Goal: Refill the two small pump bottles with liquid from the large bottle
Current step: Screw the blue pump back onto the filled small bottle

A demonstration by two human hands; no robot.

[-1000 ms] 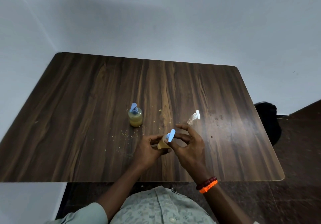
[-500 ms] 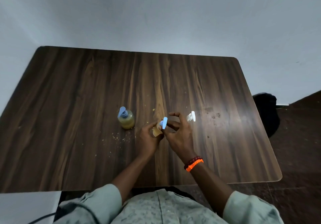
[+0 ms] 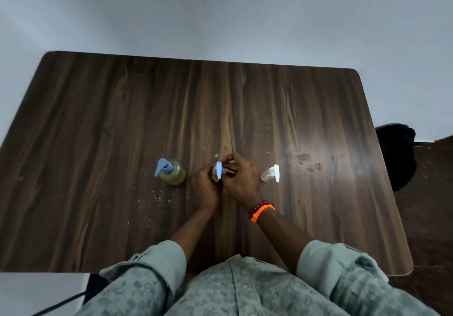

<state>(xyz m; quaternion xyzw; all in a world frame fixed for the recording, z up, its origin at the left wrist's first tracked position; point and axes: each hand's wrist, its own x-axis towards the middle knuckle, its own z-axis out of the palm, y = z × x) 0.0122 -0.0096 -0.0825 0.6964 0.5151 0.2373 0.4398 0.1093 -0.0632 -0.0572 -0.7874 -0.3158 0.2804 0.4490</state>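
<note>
Both hands (image 3: pixel 225 180) hide most of the blue-pump bottle (image 3: pixel 218 171).

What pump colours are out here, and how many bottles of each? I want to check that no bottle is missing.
Blue pump: 2, the large bottle standing at left and the small bottle held by the left hand and right hand.
White pump: 1, the clear bottle at right.
Total: 3 bottles.
</note>
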